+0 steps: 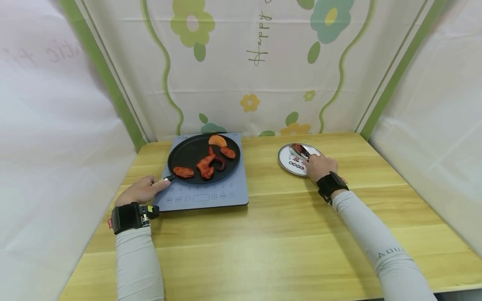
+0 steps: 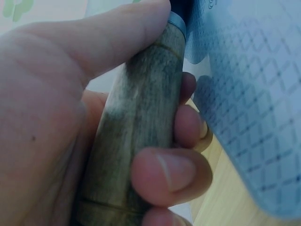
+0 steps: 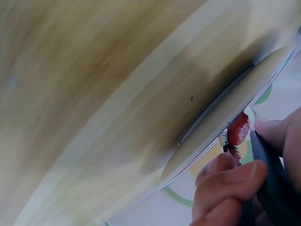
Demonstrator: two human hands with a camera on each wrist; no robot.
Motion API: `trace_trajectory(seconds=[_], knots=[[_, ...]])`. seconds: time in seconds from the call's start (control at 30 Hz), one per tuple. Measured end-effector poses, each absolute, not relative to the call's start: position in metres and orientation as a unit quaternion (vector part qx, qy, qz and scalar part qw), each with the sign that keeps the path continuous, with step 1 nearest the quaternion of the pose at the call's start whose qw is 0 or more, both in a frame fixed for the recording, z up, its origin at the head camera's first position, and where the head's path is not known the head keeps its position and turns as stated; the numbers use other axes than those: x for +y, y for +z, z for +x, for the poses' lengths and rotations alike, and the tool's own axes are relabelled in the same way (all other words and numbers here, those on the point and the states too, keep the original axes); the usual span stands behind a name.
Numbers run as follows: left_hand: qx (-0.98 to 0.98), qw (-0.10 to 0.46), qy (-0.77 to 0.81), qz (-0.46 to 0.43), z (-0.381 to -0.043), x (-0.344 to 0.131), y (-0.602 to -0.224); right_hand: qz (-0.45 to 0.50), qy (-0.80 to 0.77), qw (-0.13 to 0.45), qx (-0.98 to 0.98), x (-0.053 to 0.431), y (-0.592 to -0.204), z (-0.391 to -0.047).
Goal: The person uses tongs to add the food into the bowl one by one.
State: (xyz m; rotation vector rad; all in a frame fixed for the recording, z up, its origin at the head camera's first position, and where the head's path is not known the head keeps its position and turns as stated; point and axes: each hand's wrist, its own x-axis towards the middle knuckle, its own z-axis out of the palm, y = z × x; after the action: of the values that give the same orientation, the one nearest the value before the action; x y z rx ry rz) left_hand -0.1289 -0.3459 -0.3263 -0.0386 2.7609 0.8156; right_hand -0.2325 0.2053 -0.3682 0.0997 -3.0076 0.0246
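Observation:
My left hand (image 1: 140,191) grips the wooden handle (image 2: 141,103) of a black frying pan (image 1: 184,152), thumb along the top and fingers curled underneath. Several red-orange pieces of food, among them a chicken-wing-like piece (image 1: 205,166) and an orange crescent slice (image 1: 217,141), lie in the pan. On the right, my right hand (image 1: 320,167) holds metal tongs (image 1: 299,154) with dark handles. Their tips are at a dark red piece of food (image 3: 238,129) over a white plate (image 1: 285,162) with a dark rim and printed pattern.
Under the pan is a blue-grey induction cooktop (image 1: 211,200), its touch buttons along the front. Both stand on a light wooden table (image 1: 241,251). A white curtain (image 1: 241,62) with flowers hangs behind, and white sheets flank both sides.

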Motion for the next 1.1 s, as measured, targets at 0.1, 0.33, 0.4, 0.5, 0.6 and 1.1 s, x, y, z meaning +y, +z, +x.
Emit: trace_trajectory(seconds=[0.1,0.33,0.4,0.5,0.6,1.1], knots=[[0.95,0.133,0.283,-0.014,-0.129,-0.346,-0.327,0.025,0.013,0.062,-0.998,0.205,-0.366,-0.23],[0.95,0.129,0.283,-0.013,-0.128,-0.347,-0.326,0.016,0.028,0.061,-0.998,0.198,-0.36,-0.23],[0.95,0.129,0.284,-0.012,-0.128,-0.348,-0.326,0.016,0.024,0.062,-0.998,0.196,-0.36,-0.23],[0.95,0.129,0.283,-0.01,-0.128,-0.347,-0.327,0.02,0.021,0.066,-0.997,0.194,-0.361,-0.232],[0.949,0.131,0.286,-0.011,-0.128,-0.348,-0.33,0.028,0.025,0.072,-0.997,0.193,-0.363,-0.233],[0.947,0.129,0.294,-0.007,-0.128,-0.346,-0.326,0.054,0.051,0.067,-0.995,0.177,-0.345,-0.23]])
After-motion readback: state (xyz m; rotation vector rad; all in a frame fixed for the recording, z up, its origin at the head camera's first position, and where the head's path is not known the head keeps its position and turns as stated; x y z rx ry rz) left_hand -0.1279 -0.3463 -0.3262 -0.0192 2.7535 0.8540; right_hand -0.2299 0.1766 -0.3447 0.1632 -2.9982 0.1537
